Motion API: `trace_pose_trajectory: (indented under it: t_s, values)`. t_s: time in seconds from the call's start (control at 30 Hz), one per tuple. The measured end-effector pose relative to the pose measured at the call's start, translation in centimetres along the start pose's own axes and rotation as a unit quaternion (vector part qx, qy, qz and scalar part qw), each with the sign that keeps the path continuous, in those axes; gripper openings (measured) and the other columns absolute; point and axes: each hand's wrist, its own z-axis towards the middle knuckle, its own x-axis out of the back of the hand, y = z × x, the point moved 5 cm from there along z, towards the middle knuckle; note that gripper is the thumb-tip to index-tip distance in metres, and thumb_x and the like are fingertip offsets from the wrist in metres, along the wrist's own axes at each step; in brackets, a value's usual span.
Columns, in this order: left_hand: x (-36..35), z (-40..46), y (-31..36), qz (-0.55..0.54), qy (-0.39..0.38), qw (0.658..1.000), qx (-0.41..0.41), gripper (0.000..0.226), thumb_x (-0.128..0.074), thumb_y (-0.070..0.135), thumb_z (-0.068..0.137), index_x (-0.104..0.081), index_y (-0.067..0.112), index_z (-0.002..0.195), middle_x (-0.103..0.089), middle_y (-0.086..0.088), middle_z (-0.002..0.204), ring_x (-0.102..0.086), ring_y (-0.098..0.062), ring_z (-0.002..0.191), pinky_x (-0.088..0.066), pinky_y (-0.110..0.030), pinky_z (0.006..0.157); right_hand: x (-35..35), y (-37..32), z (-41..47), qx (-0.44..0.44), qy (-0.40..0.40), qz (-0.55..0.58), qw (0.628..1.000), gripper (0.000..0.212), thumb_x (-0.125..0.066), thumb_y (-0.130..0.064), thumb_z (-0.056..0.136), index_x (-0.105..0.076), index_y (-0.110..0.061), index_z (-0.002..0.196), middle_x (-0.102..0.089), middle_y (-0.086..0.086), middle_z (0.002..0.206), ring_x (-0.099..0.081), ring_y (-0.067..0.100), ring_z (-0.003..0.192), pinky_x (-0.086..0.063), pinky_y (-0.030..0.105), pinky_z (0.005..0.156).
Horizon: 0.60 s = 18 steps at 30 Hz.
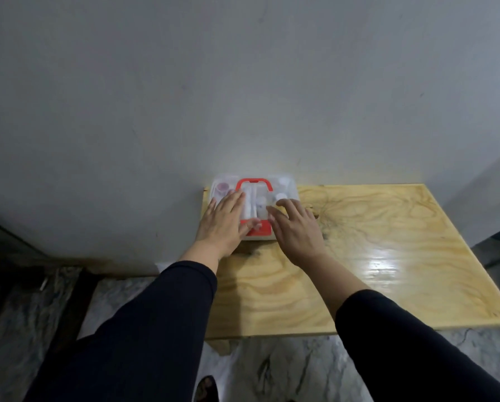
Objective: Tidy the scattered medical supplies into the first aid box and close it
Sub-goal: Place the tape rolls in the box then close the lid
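Observation:
The first aid box (286,187) sits at the far left corner of the wooden table (388,256), against the wall. Its clear lid is down, with a red handle (254,181) lying flat on top and a red latch at the near edge. Through the lid show white and pinkish supplies, blurred. My left hand (222,224) lies flat on the left half of the lid, fingers spread, thumb by the red latch. My right hand (293,227) rests on the right half of the lid, fingers apart. Neither hand holds anything.
A grey wall rises right behind the box. The glossy table top stretches to the right and toward me. Marble floor lies below, with a dark frame at the left and a sandalled foot at the bottom.

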Motion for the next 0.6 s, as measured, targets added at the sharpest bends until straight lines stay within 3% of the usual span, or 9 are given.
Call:
trace_pose_trajectory:
  t_s: [0.03,0.1,0.13,0.2,0.6]
  values:
    - [0.0,0.3,-0.2,0.005,-0.003,1.000,-0.001,0.072,-0.022,0.055,0.098,-0.003,0.016,0.155,0.000,0.002,0.164,0.002,-0.014,0.151,-0.002,-0.038,0.124,-0.3,0.3,0.5,-0.016,-0.025,0.028,0.999,0.046,-0.032,-0.036,0.096,-0.057,-0.013,0.126,-0.058,0.011,0.127,-0.052,0.030,0.122,-0.050,0.044,0.096]
    - [-0.1,1.0,-0.4,0.027,-0.014,1.000,-0.003,0.073,-0.024,0.054,0.099,0.002,0.016,0.155,0.005,0.001,0.164,0.006,-0.015,0.151,0.000,-0.039,0.124,-1.5,0.7,1.5,-0.036,-0.135,0.059,0.988,0.058,-0.026,-0.043,0.098,-0.031,-0.011,0.146,-0.029,0.012,0.155,-0.020,0.027,0.147,-0.025,0.044,0.119]
    - [-0.2,1.3,-0.5,0.042,-0.020,0.999,-0.003,0.074,-0.027,0.053,0.099,0.004,0.016,0.155,0.008,0.000,0.164,0.009,-0.015,0.151,0.000,-0.041,0.124,-2.2,0.9,1.7,-0.032,-0.191,0.046,0.980,0.064,-0.025,-0.047,0.098,-0.016,-0.012,0.151,-0.011,0.010,0.161,-0.003,0.025,0.150,-0.010,0.042,0.123]
    - [-0.5,2.0,-0.6,0.060,-0.020,0.998,0.000,0.078,-0.031,0.053,0.098,0.008,0.014,0.154,0.011,-0.001,0.163,0.011,-0.017,0.151,0.001,-0.043,0.124,-3.1,1.1,2.2,-0.010,-0.233,-0.008,0.972,0.072,-0.026,-0.051,0.097,0.002,-0.013,0.151,0.007,0.008,0.161,0.012,0.024,0.149,0.001,0.042,0.123]
    - [-0.4,6.9,-1.4,0.090,-0.005,0.996,0.005,0.082,-0.041,0.043,0.098,0.011,0.012,0.153,0.015,-0.004,0.163,0.013,-0.019,0.150,0.002,-0.044,0.123,-4.7,3.1,6.6,0.003,-0.222,-0.032,0.974,0.076,-0.040,-0.042,0.096,0.003,-0.012,0.151,0.008,0.010,0.161,0.012,0.026,0.148,0.007,0.039,0.118]
